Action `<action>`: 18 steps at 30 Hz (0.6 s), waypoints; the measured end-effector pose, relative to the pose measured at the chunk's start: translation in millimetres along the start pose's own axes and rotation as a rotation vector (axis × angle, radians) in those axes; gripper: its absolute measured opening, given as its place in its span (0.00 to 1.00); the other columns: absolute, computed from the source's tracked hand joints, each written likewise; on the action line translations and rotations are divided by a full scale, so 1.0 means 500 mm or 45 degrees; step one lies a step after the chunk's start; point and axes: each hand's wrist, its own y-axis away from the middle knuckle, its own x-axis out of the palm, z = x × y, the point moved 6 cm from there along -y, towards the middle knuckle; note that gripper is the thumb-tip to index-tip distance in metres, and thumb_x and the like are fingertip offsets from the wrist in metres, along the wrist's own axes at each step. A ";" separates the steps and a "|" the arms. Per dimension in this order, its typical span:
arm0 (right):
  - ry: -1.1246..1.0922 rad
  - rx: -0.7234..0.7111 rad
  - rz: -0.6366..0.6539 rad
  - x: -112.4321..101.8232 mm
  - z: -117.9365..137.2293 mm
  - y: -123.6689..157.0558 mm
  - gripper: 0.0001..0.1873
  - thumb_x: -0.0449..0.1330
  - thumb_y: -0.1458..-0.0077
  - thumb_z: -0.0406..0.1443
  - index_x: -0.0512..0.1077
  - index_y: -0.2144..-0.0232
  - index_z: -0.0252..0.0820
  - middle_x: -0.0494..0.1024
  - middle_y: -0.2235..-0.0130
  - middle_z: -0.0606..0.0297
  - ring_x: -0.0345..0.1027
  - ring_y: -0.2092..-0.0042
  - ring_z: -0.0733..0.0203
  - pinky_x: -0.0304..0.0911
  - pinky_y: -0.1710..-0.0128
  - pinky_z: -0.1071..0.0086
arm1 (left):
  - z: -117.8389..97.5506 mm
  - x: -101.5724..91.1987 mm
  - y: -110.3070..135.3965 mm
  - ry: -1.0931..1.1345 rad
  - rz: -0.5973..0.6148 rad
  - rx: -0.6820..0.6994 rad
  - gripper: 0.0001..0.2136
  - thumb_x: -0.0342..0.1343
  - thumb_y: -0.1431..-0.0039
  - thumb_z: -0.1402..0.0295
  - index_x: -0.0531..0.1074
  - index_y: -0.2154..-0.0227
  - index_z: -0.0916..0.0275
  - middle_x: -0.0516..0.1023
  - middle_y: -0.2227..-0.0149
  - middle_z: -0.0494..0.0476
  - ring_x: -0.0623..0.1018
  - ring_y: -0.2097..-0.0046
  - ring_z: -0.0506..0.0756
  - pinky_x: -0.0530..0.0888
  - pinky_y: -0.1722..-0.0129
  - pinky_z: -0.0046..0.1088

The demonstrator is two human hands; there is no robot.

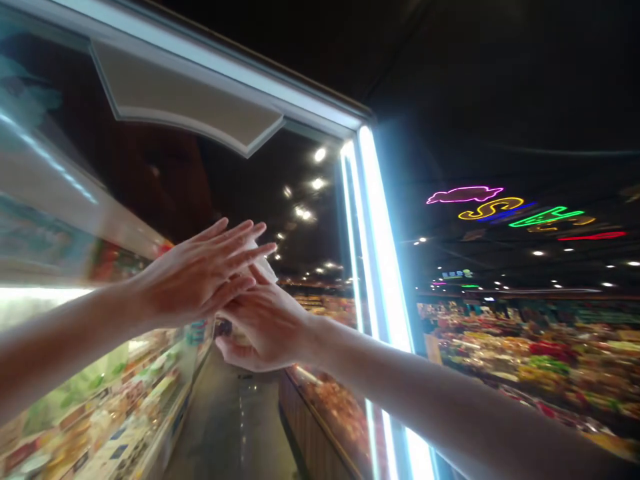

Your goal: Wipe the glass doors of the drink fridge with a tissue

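Both my arms reach up toward a glass door [260, 180] of a chilled display case. My left hand [200, 273] lies flat with fingers stretched out, overlapping my right hand. My right hand [260, 323] is below it, fingers pressing a small white cloth or paper [265, 265] against the glass. Only a corner of that white thing shows between the two hands.
A bright lit door frame [380, 267] runs down the glass's right edge. The glass reflects shelves of packaged goods [115, 407] and an aisle floor [235, 427]. To the right are produce displays [530, 360] and neon signs [500, 207] under a dark ceiling.
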 end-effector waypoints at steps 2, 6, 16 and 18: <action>-0.058 -0.019 -0.008 0.003 0.001 0.037 0.25 0.52 0.35 0.43 0.70 0.39 0.44 0.70 0.34 0.63 0.51 0.28 0.53 0.36 0.24 0.44 | -0.010 0.021 0.019 0.024 0.068 0.088 0.26 0.40 0.27 0.53 0.50 0.30 0.48 0.54 0.26 0.48 0.51 0.25 0.50 0.48 0.26 0.40; -0.100 0.102 -0.164 0.001 -0.021 0.133 0.28 0.51 0.33 0.35 0.62 0.33 0.50 0.58 0.28 0.67 0.42 0.25 0.59 0.44 0.25 0.45 | -0.027 0.024 0.049 -0.082 0.002 0.122 0.30 0.45 0.31 0.49 0.50 0.30 0.50 0.56 0.27 0.53 0.49 0.25 0.55 0.39 0.26 0.50; 0.188 0.660 -0.189 0.025 -0.071 0.178 0.53 0.50 0.34 0.58 0.18 0.28 0.49 0.38 0.23 0.56 0.24 0.24 0.38 0.28 0.28 0.30 | -0.074 0.041 0.116 0.047 0.119 0.009 0.27 0.49 0.30 0.60 0.52 0.31 0.42 0.53 0.26 0.47 0.47 0.24 0.58 0.48 0.25 0.50; 0.182 0.681 -0.182 0.034 -0.055 0.184 0.53 0.49 0.34 0.59 0.18 0.28 0.49 0.36 0.23 0.56 0.23 0.24 0.38 0.27 0.28 0.30 | -0.124 0.051 0.187 0.067 0.120 0.042 0.28 0.50 0.31 0.61 0.54 0.30 0.45 0.55 0.27 0.47 0.49 0.24 0.59 0.46 0.25 0.47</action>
